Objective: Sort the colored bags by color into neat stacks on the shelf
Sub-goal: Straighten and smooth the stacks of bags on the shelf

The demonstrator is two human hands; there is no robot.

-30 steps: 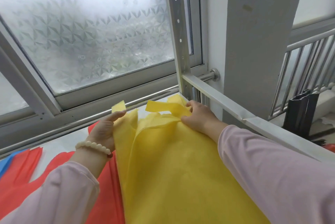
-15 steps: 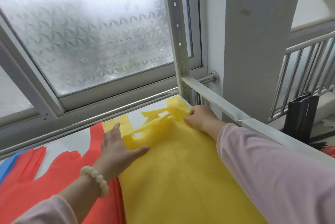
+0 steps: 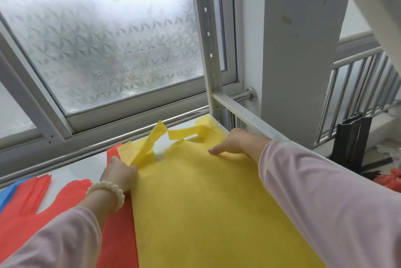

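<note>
Yellow bag (image 3: 208,202) lies flat on the shelf (image 3: 91,165), right of the red bags (image 3: 54,207), with blue bags (image 3: 6,194) far left. Left hand (image 3: 118,173) pinches its left handle (image 3: 149,144). Right hand (image 3: 236,142) presses flat, fingers loose, near its right handle (image 3: 193,132).

A yellow non-woven vest-style bag (image 3: 206,202) lies flat at right on the white shelf (image 3: 91,165), one handle upturned; red bags (image 3: 43,213) lie left, a blue bag (image 3: 7,194) far left.
</note>
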